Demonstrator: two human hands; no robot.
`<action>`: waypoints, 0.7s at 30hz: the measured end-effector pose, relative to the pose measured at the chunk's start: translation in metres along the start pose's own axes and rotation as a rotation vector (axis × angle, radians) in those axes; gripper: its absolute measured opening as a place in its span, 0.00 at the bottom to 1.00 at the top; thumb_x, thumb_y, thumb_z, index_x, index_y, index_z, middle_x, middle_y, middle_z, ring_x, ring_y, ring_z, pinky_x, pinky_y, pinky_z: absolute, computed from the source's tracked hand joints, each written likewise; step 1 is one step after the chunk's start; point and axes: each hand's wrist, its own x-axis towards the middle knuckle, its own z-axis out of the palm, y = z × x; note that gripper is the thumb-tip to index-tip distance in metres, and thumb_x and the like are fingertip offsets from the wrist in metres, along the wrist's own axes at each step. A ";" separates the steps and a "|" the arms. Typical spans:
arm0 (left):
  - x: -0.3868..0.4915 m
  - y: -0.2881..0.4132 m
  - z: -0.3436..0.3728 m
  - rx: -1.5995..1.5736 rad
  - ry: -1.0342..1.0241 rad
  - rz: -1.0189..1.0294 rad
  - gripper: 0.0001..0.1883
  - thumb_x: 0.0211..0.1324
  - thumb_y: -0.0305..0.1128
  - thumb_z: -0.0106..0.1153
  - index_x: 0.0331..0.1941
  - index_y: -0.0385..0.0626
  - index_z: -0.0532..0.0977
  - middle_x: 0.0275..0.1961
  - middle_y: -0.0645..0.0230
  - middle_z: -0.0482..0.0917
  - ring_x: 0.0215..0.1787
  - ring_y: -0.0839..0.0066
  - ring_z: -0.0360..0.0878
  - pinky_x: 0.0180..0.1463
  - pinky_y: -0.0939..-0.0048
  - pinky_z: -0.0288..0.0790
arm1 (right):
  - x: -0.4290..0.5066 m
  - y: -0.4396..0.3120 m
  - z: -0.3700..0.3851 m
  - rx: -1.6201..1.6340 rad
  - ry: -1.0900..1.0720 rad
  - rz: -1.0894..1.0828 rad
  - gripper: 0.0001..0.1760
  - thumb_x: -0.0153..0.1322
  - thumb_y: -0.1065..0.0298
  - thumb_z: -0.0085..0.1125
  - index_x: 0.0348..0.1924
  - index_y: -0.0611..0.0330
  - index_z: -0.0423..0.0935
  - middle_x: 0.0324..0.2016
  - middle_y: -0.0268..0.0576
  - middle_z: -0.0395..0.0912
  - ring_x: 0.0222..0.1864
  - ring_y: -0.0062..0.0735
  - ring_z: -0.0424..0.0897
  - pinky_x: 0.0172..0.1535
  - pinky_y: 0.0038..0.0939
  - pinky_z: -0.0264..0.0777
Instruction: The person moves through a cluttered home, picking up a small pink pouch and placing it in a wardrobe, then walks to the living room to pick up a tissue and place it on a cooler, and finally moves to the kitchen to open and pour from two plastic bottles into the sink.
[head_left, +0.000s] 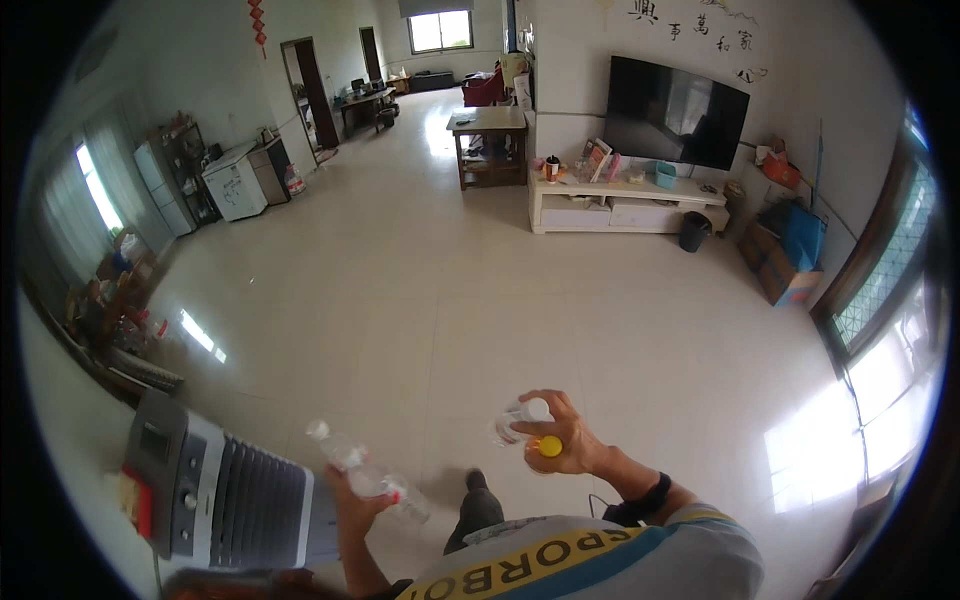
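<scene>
My left hand (355, 501) grips clear plastic bottles at the lower left. One clear plastic bottle (341, 452) has a white cap and points up and left; a red cap shows beside my fingers, on what looks like another clear bottle (409, 506). My right hand (574, 442) is closed around two bottles. Of these, a clear plastic bottle (514, 424) with a white cap lies between fingers and thumb, and a bottle with a yellow cap (550, 446) sits lower against the palm. My hands are apart, both above the tiled floor.
A grey air cooler (255, 502) stands close at my left. Ahead are a white TV cabinet (570, 217), a black waste bin (694, 231) and a wooden table (487, 120). A cardboard box (780, 277) stands by the right wall. Assorted items (135, 326) stand along the left wall.
</scene>
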 end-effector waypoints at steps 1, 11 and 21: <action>0.023 -0.006 -0.003 -0.013 0.023 -0.026 0.60 0.26 0.47 0.81 0.64 0.37 0.54 0.56 0.62 0.66 0.59 0.65 0.70 0.60 0.59 0.70 | 0.025 0.015 0.002 -0.009 0.013 -0.006 0.25 0.57 0.66 0.67 0.49 0.52 0.83 0.59 0.55 0.66 0.60 0.57 0.64 0.58 0.51 0.67; 0.372 0.025 0.081 0.025 -0.273 0.046 0.54 0.29 0.40 0.77 0.65 0.40 0.57 0.61 0.60 0.63 0.60 0.63 0.69 0.62 0.59 0.68 | 0.232 0.138 -0.039 -0.114 0.222 0.085 0.24 0.56 0.69 0.66 0.48 0.57 0.83 0.59 0.53 0.66 0.61 0.55 0.64 0.58 0.48 0.68; 0.705 0.019 0.258 0.103 -0.471 0.348 0.44 0.28 0.41 0.80 0.57 0.45 0.72 0.66 0.57 0.52 0.69 0.55 0.56 0.67 0.53 0.63 | 0.426 0.377 -0.113 -0.243 0.191 0.320 0.23 0.57 0.69 0.67 0.47 0.56 0.84 0.58 0.52 0.66 0.61 0.54 0.64 0.59 0.51 0.66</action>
